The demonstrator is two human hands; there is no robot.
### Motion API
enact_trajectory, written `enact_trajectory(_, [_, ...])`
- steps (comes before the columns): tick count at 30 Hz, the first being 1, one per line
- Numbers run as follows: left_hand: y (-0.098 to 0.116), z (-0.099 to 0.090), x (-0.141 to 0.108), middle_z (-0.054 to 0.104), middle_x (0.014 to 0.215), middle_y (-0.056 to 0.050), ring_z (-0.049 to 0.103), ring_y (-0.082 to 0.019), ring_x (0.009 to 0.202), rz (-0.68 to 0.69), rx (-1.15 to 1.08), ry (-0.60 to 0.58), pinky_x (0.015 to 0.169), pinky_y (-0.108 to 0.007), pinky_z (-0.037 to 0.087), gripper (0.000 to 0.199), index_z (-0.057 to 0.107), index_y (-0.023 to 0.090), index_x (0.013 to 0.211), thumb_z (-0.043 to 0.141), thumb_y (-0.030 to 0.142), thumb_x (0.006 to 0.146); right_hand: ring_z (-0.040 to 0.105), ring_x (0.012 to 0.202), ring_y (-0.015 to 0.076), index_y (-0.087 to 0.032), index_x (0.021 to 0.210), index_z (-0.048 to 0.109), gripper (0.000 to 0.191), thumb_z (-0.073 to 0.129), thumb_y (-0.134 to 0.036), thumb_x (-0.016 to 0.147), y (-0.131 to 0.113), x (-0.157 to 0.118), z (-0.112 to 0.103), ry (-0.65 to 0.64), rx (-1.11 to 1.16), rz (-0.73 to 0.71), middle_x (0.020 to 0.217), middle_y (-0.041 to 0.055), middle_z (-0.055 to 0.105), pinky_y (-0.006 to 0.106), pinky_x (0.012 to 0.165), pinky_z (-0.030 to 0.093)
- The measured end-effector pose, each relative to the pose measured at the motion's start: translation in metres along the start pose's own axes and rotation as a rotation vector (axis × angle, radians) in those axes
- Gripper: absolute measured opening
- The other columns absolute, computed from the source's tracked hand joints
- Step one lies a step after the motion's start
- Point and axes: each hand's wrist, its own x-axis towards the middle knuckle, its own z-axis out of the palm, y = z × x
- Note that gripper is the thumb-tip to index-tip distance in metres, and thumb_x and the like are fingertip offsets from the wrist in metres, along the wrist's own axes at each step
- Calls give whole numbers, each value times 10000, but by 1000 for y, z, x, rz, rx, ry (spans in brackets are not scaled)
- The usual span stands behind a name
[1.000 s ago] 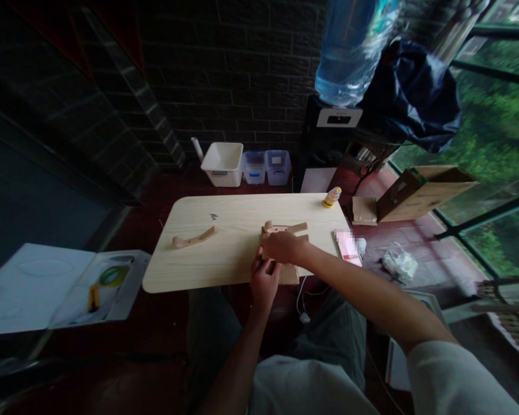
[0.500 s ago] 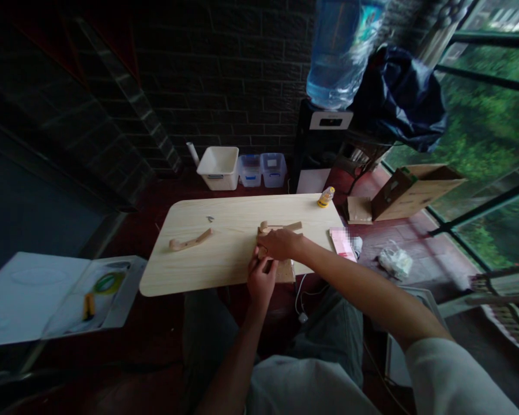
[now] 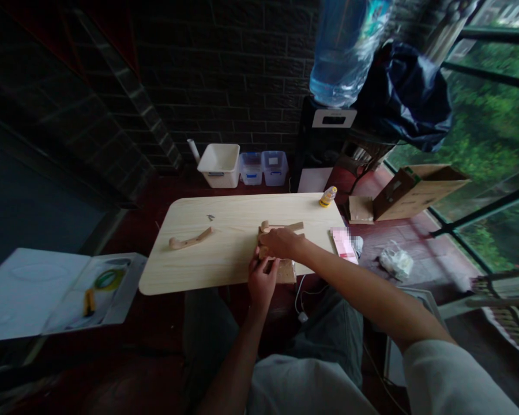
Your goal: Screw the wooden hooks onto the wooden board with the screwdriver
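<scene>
My left hand (image 3: 262, 280) is closed at the table's front edge, its thumb and fingers around a small light-brown wooden piece (image 3: 263, 252). Over the same spot comes my right hand (image 3: 281, 242), fingers bent down and pressed together; what they grip is hidden beneath them. Just beyond it lies a curved wooden part (image 3: 294, 225) with a rounded end. A tan block or board (image 3: 287, 271) shows below the right wrist, overhanging the edge. Off to the left, a similar curved wooden part (image 3: 192, 238) rests apart from both hands.
On the pale table (image 3: 225, 216) are a small metal item (image 3: 210, 217), a yellow-capped clear bottle (image 3: 327, 197) and a pink paper (image 3: 344, 244). An open white case (image 3: 108, 291) stands left. Behind are plastic bins (image 3: 219, 167) and a water dispenser (image 3: 334, 118).
Both hands stay at the same spot, with only a slight shift of the right hand's fingers. The whole view has moved a little.
</scene>
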Motion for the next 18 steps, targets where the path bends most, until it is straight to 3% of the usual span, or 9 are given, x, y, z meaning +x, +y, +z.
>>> enact_trajectory(5, [-2, 1, 0, 614, 1458, -109, 557, -299, 1385, -1, 7, -7, 1139, -458, 492, 190, 776, 255, 1058, 695, 355, 918, 764, 995, 348, -20, 1151, 634, 299, 432, -203, 1029, -9, -7, 3, 46, -5, 71, 1096, 286, 736, 452, 774, 624])
enact_trajectory(11, [1, -1, 0, 584, 1494, -109, 560, -312, 1382, 1, -4, 4, 1142, -468, 491, 227, 774, 254, 1086, 703, 380, 911, 769, 1007, 328, -61, 1248, 578, 309, 533, -192, 972, -5, -13, -9, -13, 60, 8, 1159, 266, 734, 416, 771, 627])
enact_trajectory(18, [1, 0, 0, 669, 1376, -114, 576, -305, 1360, -15, -20, 7, 1117, -464, 508, 187, 779, 261, 1035, 694, 375, 913, 765, 1018, 316, -89, 1211, 635, 276, 467, -168, 1007, -9, -13, -10, 7, -14, 34, 1195, 256, 727, 444, 788, 625])
